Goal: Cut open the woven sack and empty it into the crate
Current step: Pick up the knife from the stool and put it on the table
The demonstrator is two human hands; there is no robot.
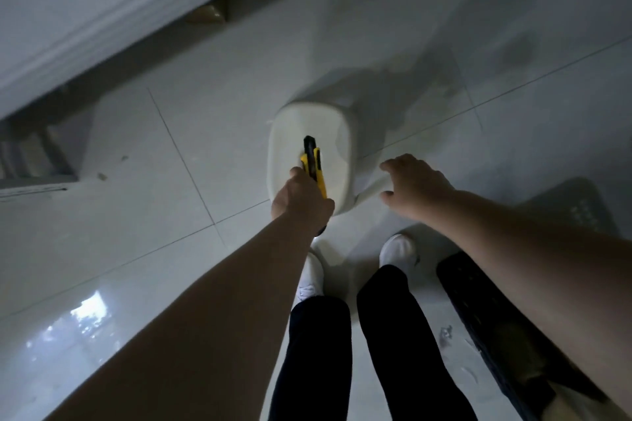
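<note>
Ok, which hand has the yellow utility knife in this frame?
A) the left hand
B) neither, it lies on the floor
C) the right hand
A: the left hand grips the yellow knife over the white sack, while the right hand is spread open and holds nothing.

Dim, soft blur, floor glare [85,314], wide-angle distortion

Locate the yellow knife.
Head view, centre: the yellow knife is gripped in the left hand, its tip over the white sack, left of the right hand.
</note>
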